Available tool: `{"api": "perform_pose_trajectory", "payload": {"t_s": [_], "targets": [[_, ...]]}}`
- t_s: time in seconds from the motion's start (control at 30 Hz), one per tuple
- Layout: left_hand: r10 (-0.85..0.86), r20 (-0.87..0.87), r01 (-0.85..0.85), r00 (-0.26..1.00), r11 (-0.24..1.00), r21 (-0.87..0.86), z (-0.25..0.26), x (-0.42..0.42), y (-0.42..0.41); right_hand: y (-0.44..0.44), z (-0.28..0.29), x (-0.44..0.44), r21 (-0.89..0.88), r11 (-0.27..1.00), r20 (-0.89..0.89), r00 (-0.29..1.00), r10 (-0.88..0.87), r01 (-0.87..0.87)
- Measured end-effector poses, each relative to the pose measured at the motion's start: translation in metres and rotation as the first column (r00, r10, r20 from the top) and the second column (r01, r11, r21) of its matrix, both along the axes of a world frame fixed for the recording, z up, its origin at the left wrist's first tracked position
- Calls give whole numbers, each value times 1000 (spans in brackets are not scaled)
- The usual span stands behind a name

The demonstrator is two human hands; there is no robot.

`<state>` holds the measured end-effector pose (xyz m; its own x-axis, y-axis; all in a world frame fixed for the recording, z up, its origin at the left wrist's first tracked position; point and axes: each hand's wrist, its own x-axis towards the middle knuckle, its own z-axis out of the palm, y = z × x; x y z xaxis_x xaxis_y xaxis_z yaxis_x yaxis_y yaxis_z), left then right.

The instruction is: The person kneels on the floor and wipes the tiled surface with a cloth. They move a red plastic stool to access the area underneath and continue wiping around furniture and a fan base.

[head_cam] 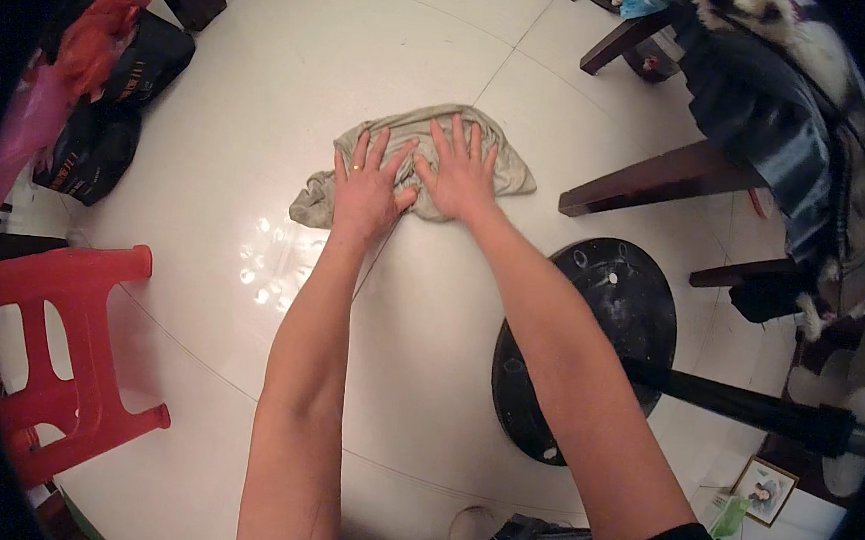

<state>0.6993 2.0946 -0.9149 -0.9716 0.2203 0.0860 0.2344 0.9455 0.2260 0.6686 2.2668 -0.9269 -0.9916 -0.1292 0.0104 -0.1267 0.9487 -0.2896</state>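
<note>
A crumpled grey-beige cloth lies on the pale tiled floor in front of me. My left hand presses palm down on its left half, fingers spread, with a ring on one finger. On the right half, my right hand is also flat, its fingertips pointing away from me. The two thumbs are near each other over the middle folds. Both arms reach straight forward, and the part of the cloth under the palms is hidden.
A red plastic stool stands left, below black bags and a red plastic bag. Close to my right forearm is a round black base with a pole. Dark wooden furniture legs and draped dark fabric are at the right.
</note>
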Motion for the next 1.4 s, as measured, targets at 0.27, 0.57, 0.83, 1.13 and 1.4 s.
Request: {"api": "perform_pose_trajectory", "payload": {"t_s": [0.27, 0.57, 0.83, 1.13, 1.4], "targets": [[-108, 46, 107, 993, 994, 30, 3, 124, -8, 5, 5, 138, 34, 999, 70, 997, 23, -25], [49, 98, -60, 994, 993, 107, 4, 293, -35, -16, 10, 265, 72, 936, 173, 928, 330, -346], [195, 113, -212, 974, 964, 163, -1, 328, -46, -38, 12, 267, 98, 884, 41, 889, 456, -457], [165, 41, -169, 985, 973, 159, 14, 232, -106, -94, 21, 171, 118, 899, -169, 884, 436, -421], [247, -61, -240, 967, 965, 109, 19, 166, -154, -152, 29, 84, 127, 859, -257, 820, 512, -496]]}}
